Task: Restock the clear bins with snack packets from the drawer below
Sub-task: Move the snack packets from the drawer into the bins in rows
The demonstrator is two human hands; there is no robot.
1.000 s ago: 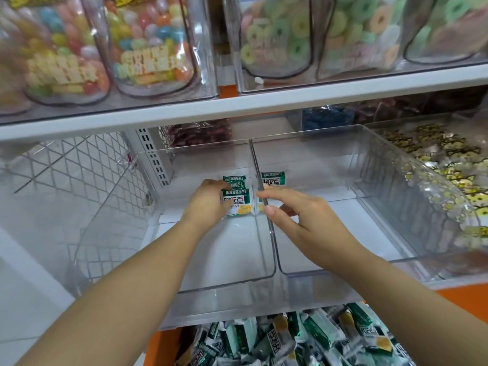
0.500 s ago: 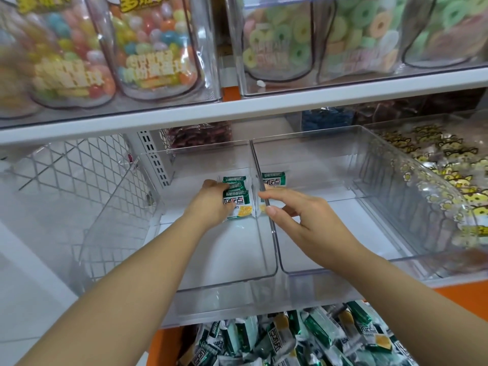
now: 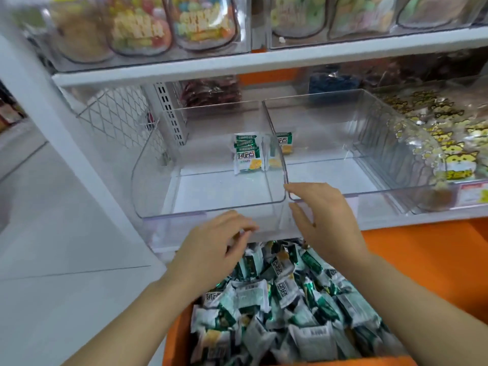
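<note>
White shop shelving (image 3: 264, 62) stands over a pale floor (image 3: 39, 207). It carries two clear bins side by side. Under both hands an orange drawer (image 3: 175, 339) lies heaped with green-and-white snack packets (image 3: 290, 299). Beyond the left hand (image 3: 219, 247), the left bin (image 3: 158, 186) holds a small stack of packets (image 3: 248, 154) at its back. Past the right hand (image 3: 324, 220), the right bin (image 3: 396, 143) holds a single packet (image 3: 284, 141). The left hand hovers with its fingers loosely curled, empty. The right hand is relaxed and spread just before the bins' front corners (contact unclear).
</note>
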